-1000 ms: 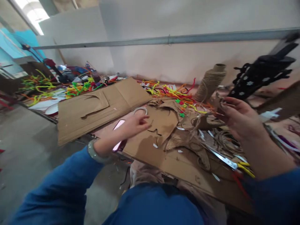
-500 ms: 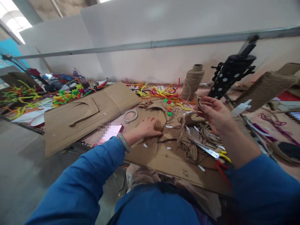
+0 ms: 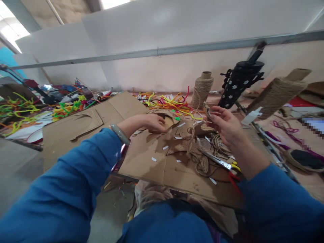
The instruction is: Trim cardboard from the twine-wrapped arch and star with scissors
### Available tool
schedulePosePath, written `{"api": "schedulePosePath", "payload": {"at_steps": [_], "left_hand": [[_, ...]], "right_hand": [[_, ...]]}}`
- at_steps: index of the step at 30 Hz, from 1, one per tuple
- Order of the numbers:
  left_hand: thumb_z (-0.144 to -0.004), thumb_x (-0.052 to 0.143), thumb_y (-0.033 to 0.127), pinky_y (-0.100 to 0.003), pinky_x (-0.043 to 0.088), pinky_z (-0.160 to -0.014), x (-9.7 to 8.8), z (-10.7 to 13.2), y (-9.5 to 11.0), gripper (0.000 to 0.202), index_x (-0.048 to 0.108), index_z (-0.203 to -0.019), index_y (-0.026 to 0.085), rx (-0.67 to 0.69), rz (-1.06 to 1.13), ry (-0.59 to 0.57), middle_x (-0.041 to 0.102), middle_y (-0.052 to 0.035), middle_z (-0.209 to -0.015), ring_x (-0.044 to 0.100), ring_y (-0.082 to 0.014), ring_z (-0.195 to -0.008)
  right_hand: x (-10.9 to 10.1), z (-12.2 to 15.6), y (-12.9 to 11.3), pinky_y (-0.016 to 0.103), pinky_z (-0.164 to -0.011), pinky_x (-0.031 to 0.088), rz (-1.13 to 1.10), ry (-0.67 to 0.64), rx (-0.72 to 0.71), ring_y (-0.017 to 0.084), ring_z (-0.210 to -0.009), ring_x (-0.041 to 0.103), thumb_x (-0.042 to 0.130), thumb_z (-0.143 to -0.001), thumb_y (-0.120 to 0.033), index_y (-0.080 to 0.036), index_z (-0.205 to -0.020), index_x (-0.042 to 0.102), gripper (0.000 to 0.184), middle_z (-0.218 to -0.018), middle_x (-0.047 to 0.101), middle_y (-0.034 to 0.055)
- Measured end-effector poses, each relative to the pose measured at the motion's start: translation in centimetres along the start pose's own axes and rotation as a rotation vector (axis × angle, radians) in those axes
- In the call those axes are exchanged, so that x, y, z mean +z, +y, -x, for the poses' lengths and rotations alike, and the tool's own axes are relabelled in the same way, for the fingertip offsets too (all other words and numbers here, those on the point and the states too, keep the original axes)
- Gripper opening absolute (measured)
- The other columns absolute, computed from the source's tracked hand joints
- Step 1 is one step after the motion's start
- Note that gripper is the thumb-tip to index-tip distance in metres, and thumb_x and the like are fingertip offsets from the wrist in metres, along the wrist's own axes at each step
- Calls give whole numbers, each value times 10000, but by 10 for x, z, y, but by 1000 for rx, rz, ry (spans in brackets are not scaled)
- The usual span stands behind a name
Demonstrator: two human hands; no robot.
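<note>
- The small brown piece [image 3: 206, 110] is up in the air above the far part of the cardboard sheet [image 3: 141, 158], toward its right side; its exact shape is too small to tell.
- The right hand [image 3: 227, 126] pinches that piece between thumb and fingers.
- The left hand [image 3: 153, 123] is over the sheet's far left part, fingers bent down beside a loose cardboard piece [image 3: 169, 123]; whether they grip it I cannot tell.
- A strand of twine hangs near the right hand, down toward twine-covered shapes [image 3: 181, 146] lying in the middle of the sheet.
- Coiled twine [image 3: 219, 142] lies below the right hand, near the sheet's right edge.
- Scissors [image 3: 224, 163] with yellow and red handles lie just beside the coil, the handles toward the near right corner.
- White scraps [image 3: 154, 159] are scattered across the sheet, one of them close to its near edge.
- A twine cone [image 3: 202, 90] stands at the far edge of the worktop [image 3: 215, 98], beyond the right hand.
- Right of it, a black holder [image 3: 235, 84] with white flowers leans, and further right a second cone [image 3: 280, 92] tilts, a white bottle [image 3: 251, 116] near its base.
- Bright fuzzy stems [image 3: 174, 101] lie along the far edge.
- Another cardboard sheet, partly folded, [image 3: 57, 143] covers the worktop's left part.
</note>
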State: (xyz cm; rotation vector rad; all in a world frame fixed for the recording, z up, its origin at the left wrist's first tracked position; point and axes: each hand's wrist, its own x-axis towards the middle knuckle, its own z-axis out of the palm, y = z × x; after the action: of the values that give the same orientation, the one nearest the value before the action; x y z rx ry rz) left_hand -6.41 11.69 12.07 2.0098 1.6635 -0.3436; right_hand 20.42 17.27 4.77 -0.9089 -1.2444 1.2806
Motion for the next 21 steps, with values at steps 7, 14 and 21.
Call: {"api": "schedulePosePath", "payload": {"at_steps": [7, 14, 21], "left_hand": [[-662, 586, 513, -354, 452, -917, -6, 13, 1, 740, 550, -1347, 236, 15, 8, -111, 652, -70, -1282, 596, -288, -1096], [-712, 542, 510, -330, 422, -957, -16, 45, 9, 712, 537, -1356, 208, -1, 84, -79, 596, -72, -1361, 551, -278, -1179], [-703, 572, 473, -277, 418, -955, -15, 49, 2, 693, 558, -1330, 181, 42, 132, -147, 596, -87, -1365, 580, -239, -1152]], "right_hand": [[-1, 2, -2, 230, -623, 523, 1, -7, 8, 117, -746, 627, 803, -565, -345, -260, -925, 608, 418, -849, 626, -37], [-1, 0, 3, 249, -622, 533, 17, -10, -16, 130, -751, 632, 798, -578, -359, -265, -929, 597, 416, -868, 618, -33], [1, 1, -4, 273, -647, 545, 12, -28, -31, 143, -761, 645, 770, -603, -348, -269, -953, 583, 405, -847, 614, -35]]}}
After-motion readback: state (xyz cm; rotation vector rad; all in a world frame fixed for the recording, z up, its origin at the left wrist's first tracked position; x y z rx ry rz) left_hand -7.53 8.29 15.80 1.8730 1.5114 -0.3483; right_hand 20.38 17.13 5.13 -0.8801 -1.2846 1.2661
